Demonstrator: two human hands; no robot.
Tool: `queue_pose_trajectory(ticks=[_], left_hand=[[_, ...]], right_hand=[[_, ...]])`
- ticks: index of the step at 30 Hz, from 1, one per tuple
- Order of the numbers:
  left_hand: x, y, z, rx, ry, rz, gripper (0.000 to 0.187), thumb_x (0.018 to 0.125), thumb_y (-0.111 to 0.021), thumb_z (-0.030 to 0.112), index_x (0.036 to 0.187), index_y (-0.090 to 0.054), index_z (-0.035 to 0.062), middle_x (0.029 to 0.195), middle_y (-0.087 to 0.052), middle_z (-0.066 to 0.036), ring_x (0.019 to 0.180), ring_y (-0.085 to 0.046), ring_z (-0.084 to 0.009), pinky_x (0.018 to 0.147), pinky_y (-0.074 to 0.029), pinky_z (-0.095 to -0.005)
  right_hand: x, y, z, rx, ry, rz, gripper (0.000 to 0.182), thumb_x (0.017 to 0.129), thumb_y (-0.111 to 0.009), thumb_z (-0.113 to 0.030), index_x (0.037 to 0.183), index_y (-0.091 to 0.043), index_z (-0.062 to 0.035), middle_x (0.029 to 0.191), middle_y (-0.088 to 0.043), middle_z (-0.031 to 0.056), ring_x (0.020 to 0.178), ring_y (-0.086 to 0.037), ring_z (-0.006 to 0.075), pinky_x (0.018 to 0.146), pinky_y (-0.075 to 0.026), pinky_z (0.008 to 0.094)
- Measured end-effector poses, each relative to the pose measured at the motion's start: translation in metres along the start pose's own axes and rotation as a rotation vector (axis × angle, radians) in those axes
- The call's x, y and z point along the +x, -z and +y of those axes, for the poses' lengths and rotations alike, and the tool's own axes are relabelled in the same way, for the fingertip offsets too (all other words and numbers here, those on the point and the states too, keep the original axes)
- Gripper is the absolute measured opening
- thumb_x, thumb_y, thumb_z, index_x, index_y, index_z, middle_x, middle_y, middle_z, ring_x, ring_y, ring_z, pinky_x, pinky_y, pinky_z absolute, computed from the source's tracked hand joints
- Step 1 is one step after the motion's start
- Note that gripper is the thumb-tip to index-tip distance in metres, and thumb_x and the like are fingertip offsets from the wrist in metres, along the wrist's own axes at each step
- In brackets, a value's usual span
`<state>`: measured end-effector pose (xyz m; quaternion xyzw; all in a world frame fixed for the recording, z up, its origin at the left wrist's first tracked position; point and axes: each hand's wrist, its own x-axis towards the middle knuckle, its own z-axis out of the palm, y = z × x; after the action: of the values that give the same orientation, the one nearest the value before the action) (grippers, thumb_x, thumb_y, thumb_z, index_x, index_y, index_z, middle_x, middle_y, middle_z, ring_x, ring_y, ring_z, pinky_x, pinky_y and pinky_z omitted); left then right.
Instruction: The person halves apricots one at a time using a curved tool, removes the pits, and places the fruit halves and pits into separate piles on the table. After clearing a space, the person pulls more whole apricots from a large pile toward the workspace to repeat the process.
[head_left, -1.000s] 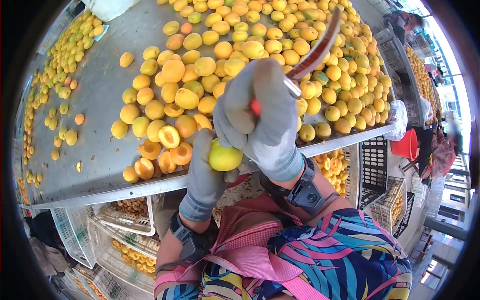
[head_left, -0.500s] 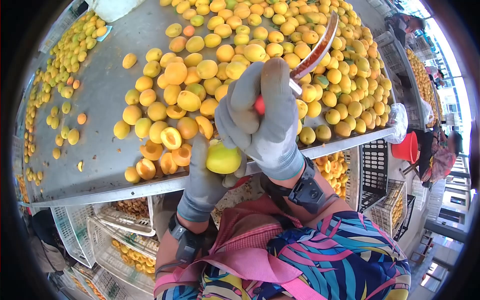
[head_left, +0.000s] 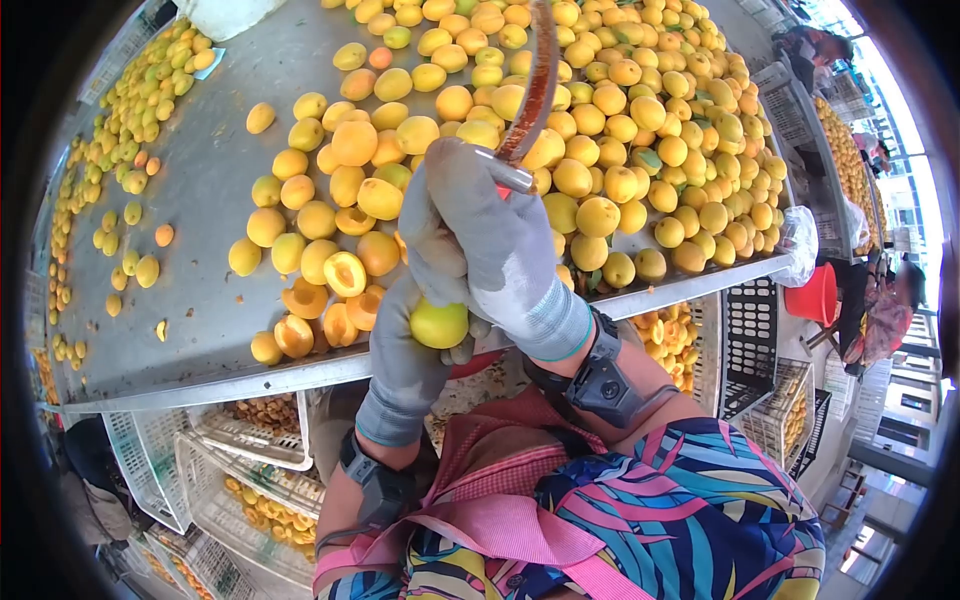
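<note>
My left hand (head_left: 408,345), in a grey work glove, is closed around a greenish-yellow apricot (head_left: 438,325) just above the table's front edge. Right above it, my gloved right hand (head_left: 480,225) grips a curved knife (head_left: 530,100); most of its handle is hidden in my fist. The brown-stained blade points up and away from me, over the heap of fruit. My right fingers meet the left hand at the apricot's top. Close to my left hand lie halved apricots (head_left: 345,274) with whole ones (head_left: 318,222) around them.
A large pile of apricots (head_left: 690,150) covers the right of the metal table (head_left: 200,270); more fruit lies along its left. Below the front edge stand plastic crates (head_left: 245,505) with halved apricots. At right are a red bucket (head_left: 812,295) and a seated person (head_left: 885,310).
My right hand has shifted left and down toward my left hand, swinging the knife blade more upright. The apricot stays in my left hand, now more covered by my fingers.
</note>
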<state>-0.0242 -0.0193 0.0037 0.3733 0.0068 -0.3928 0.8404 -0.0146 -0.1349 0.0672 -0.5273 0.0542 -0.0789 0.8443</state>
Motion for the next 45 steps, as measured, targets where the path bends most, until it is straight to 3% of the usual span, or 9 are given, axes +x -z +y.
queue_pose_trajectory(ticks=[12,18,19,22,24,30,36,38,45], left_hand=[[0.001,0.017,0.006,0.092,0.161,0.070,0.012,0.088,-0.052,0.009,0.098,-0.056,0.0054,0.074,-0.061,-0.004,0.054,-0.054,-0.0084,0.042,-0.037,-0.0181],[0.009,0.024,-0.004,0.754,-0.405,-0.046,0.049,0.068,-0.066,-0.011,0.111,-0.056,0.0106,0.084,-0.059,0.003,0.070,-0.055,-0.0045,0.049,-0.043,-0.0170],[0.008,0.029,0.002,0.591,-0.008,-0.089,0.033,0.081,-0.066,0.012,0.112,-0.054,0.0083,0.085,-0.061,-0.003,0.062,-0.056,-0.0074,0.044,-0.040,-0.0164],[0.017,0.019,0.009,-0.204,0.298,-0.124,0.046,0.091,-0.051,0.047,0.109,-0.053,0.0050,0.083,-0.063,-0.011,0.054,-0.054,-0.0114,0.038,-0.034,-0.0177],[0.013,0.007,0.009,-0.100,0.257,-0.042,0.070,0.088,-0.031,0.068,0.105,-0.053,0.0031,0.079,-0.063,-0.016,0.047,-0.051,-0.0133,0.035,-0.030,-0.0184],[0.009,0.015,0.002,-0.267,0.162,-0.192,0.065,0.090,-0.034,0.064,0.101,-0.054,0.0029,0.073,-0.061,-0.012,0.046,-0.049,-0.0115,0.036,-0.029,-0.0187],[0.002,0.019,0.000,0.301,-0.047,0.117,0.042,0.095,-0.042,0.040,0.099,-0.057,0.0010,0.074,-0.061,-0.009,0.058,-0.057,-0.0161,0.051,-0.044,-0.0260],[0.006,0.031,-0.012,1.253,-0.657,0.160,0.023,0.086,-0.056,0.015,0.103,-0.056,0.0005,0.087,-0.063,-0.013,0.075,-0.060,-0.0257,0.068,-0.047,-0.0345],[0.009,0.059,-0.029,1.344,-0.705,0.166,0.043,0.073,-0.064,0.002,0.114,-0.053,0.0012,0.103,-0.060,-0.016,0.091,-0.056,-0.0350,0.080,-0.044,-0.0416]], right_hand=[[-0.009,-0.006,0.003,0.218,0.062,-0.019,0.022,0.089,-0.059,-0.018,0.072,-0.056,-0.0036,0.061,-0.050,-0.0040,0.058,-0.043,0.0026,0.050,-0.035,0.0221],[-0.004,-0.007,0.033,0.056,0.237,0.018,0.020,0.084,-0.063,-0.013,0.071,-0.051,-0.0046,0.062,-0.048,-0.0035,0.058,-0.045,0.0054,0.052,-0.037,0.0236],[-0.004,-0.010,0.037,0.037,0.277,0.135,0.021,0.086,-0.061,-0.014,0.070,-0.051,-0.0047,0.060,-0.048,-0.0026,0.056,-0.046,0.0062,0.050,-0.037,0.0242],[0.000,0.029,0.015,0.120,0.105,-0.018,0.036,0.098,-0.040,-0.037,0.082,-0.051,-0.0066,0.054,-0.044,0.0012,0.041,-0.044,0.0127,0.043,-0.040,0.0262],[-0.001,0.026,0.004,0.166,0.117,0.065,0.048,0.098,-0.035,-0.045,0.066,-0.041,-0.0099,0.045,-0.029,-0.0021,0.033,-0.029,0.0105,0.036,-0.031,0.0263],[-0.006,0.023,0.000,0.177,0.207,-0.034,0.049,0.098,-0.034,-0.047,0.066,-0.042,-0.0100,0.046,-0.030,-0.0025,0.034,-0.031,0.0104,0.037,-0.033,0.0253],[-0.011,0.010,-0.001,0.168,0.122,-0.009,0.035,0.093,-0.050,-0.032,0.070,-0.049,-0.0060,0.052,-0.043,-0.0021,0.044,-0.042,0.0072,0.042,-0.035,0.0226],[-0.012,0.006,-0.002,0.267,0.113,0.016,0.023,0.089,-0.061,-0.018,0.073,-0.057,-0.0022,0.058,-0.052,-0.0022,0.051,-0.049,0.0045,0.046,-0.037,0.0205],[-0.002,0.006,0.006,-0.016,0.054,-0.058,0.018,0.089,-0.061,-0.020,0.084,-0.060,-0.0025,0.067,-0.058,0.0020,0.047,-0.048,0.0073,0.040,-0.035,0.0220]])
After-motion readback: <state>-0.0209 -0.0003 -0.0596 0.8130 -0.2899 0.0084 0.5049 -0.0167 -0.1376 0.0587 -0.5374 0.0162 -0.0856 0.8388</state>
